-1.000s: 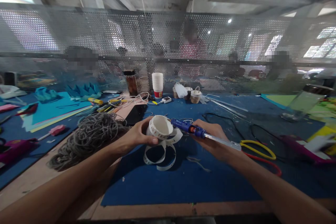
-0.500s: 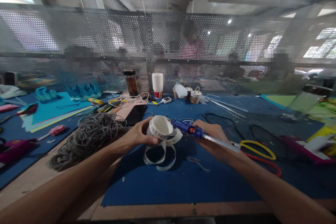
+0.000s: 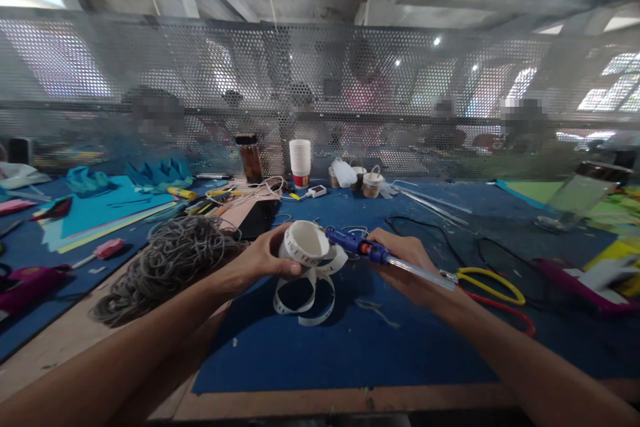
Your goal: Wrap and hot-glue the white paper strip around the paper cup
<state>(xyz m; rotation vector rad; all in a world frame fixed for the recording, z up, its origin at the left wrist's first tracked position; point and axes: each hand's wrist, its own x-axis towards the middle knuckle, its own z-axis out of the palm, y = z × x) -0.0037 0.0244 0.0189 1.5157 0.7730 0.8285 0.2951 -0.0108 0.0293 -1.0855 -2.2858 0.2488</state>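
Observation:
My left hand (image 3: pixel 260 259) is wrapped round a white paper cup (image 3: pixel 304 242) tilted with its mouth toward me. A white printed ribbon (image 3: pixel 305 293) runs round the cup's rim and hangs in loops onto the blue mat (image 3: pixel 340 347). My right hand (image 3: pixel 407 263) grips a blue glue gun (image 3: pixel 357 245), its nozzle touching the cup's right side. A clear glue stick (image 3: pixel 423 271) juts from the gun's back over my wrist.
A heap of grey cord (image 3: pixel 167 260) lies left of my left hand. Yellow-and-red scissors (image 3: pixel 493 287) rest right of my right hand. Stacked cups (image 3: pixel 300 160), a brown jar (image 3: pixel 250 157), small baskets (image 3: pixel 373 183) and coloured paper sheets (image 3: pixel 100 210) stand before a perforated screen (image 3: pixel 320 93); people sit behind it.

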